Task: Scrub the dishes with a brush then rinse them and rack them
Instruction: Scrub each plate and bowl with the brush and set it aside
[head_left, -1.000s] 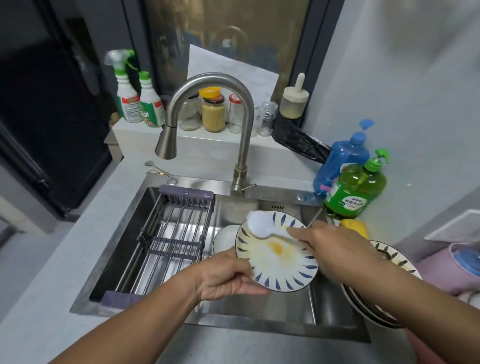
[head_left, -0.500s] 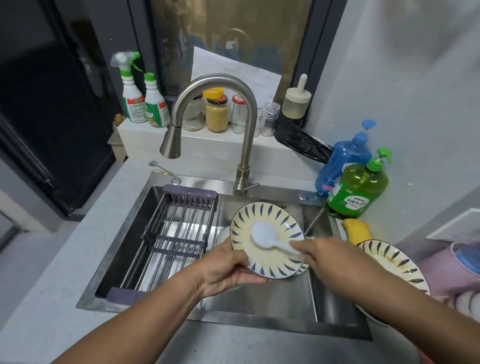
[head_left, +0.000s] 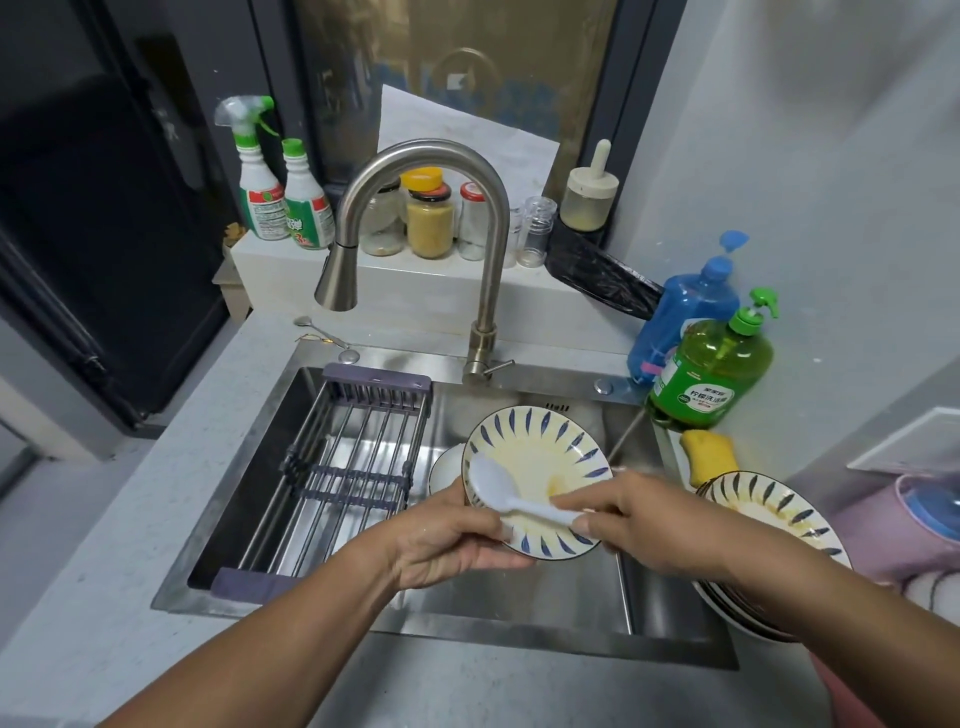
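Observation:
My left hand (head_left: 447, 540) grips the near left rim of a white plate with blue leaf marks and yellow smears (head_left: 540, 457), held tilted over the steel sink (head_left: 519, 603). My right hand (head_left: 639, 519) holds the handle of a white brush (head_left: 493, 486), whose head lies on the plate's left side. A stack of matching dirty plates (head_left: 769, 509) sits on the counter at the right, partly hidden by my right forearm. A metal rack with purple ends (head_left: 343, 467) spans the sink's left half.
A curved faucet (head_left: 483, 234) rises behind the sink. Green and blue soap bottles (head_left: 711, 369) and a yellow sponge (head_left: 709, 454) stand at the right. A white bowl (head_left: 447, 467) lies in the sink behind the plate. Spray bottles and jars line the ledge.
The brush head has swept from the plate's top edge down to its lower left side. The plate has tilted more upright and shifted slightly.

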